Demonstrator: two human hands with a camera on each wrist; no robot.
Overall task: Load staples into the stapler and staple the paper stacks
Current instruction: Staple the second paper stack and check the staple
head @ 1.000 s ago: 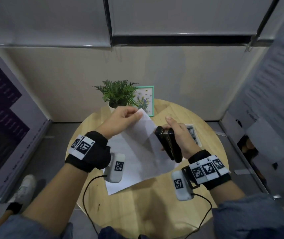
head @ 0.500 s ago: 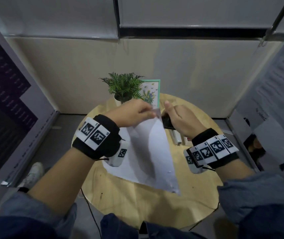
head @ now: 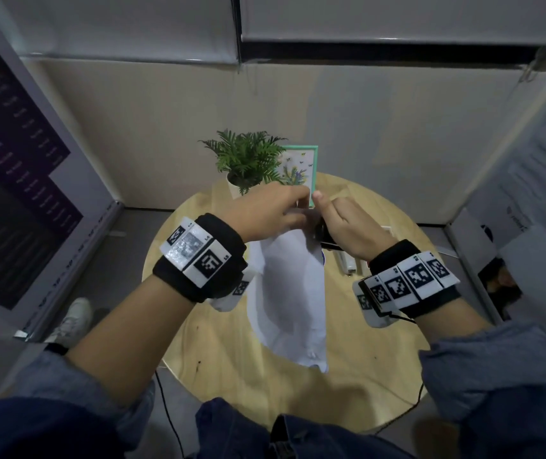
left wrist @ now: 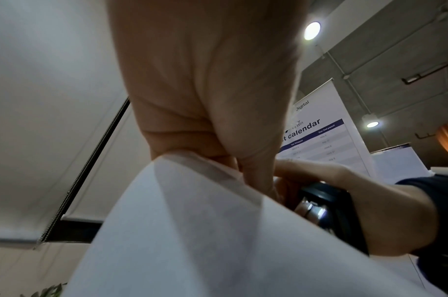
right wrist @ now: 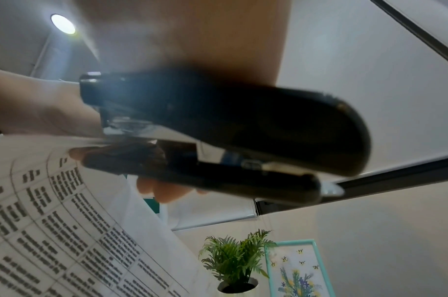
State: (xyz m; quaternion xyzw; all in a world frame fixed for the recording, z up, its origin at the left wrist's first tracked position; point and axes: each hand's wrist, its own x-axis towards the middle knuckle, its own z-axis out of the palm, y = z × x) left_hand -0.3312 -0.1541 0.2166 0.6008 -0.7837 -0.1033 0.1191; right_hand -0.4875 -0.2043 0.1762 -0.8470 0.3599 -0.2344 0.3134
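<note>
my left hand (head: 270, 212) pinches the top corner of the white printed paper stack (head: 293, 293) at frame centre; my right hand (head: 351, 226) grips the black metal-throated stapler (right wrist: 225, 128), its mouth over that corner.

Just beyond your fingers (head: 301, 200) a potted fern (head: 248, 157) stands beside a teal-framed flower picture (head: 301, 170) at the round wooden worktop's (head: 231, 352) far edge; printed banners (head: 16, 180) flank you.
</note>
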